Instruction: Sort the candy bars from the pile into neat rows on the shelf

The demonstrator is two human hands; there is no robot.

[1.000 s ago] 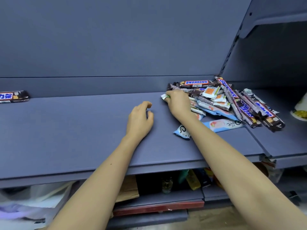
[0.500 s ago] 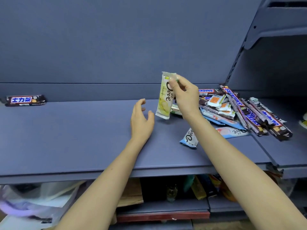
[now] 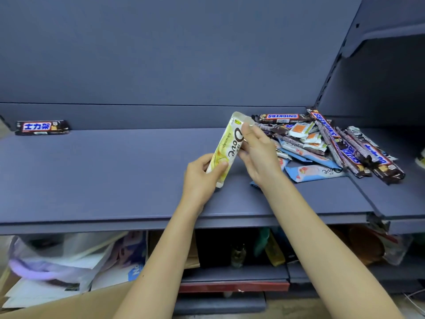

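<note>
A yellow Dove bar (image 3: 227, 146) is held tilted above the blue-grey shelf (image 3: 103, 180), between both hands. My right hand (image 3: 257, 153) pinches its upper end, and my left hand (image 3: 202, 173) grips its lower end. To the right lies the pile of candy bars (image 3: 326, 143): several Snickers, small orange-and-white packets, and light blue Dove bars. A single Snickers bar (image 3: 42, 127) lies alone at the far left, against the back wall.
The shelf joins a second shelf section (image 3: 395, 199) on the right, where part of the pile rests. Below the shelf are bags, paper and assorted clutter (image 3: 69, 263). An upper shelf bracket (image 3: 358, 38) juts out at top right.
My right hand pulled the yellow Dove bar from the pile and lifted it. My left hand rose from the shelf and took hold of the bar's lower end.
</note>
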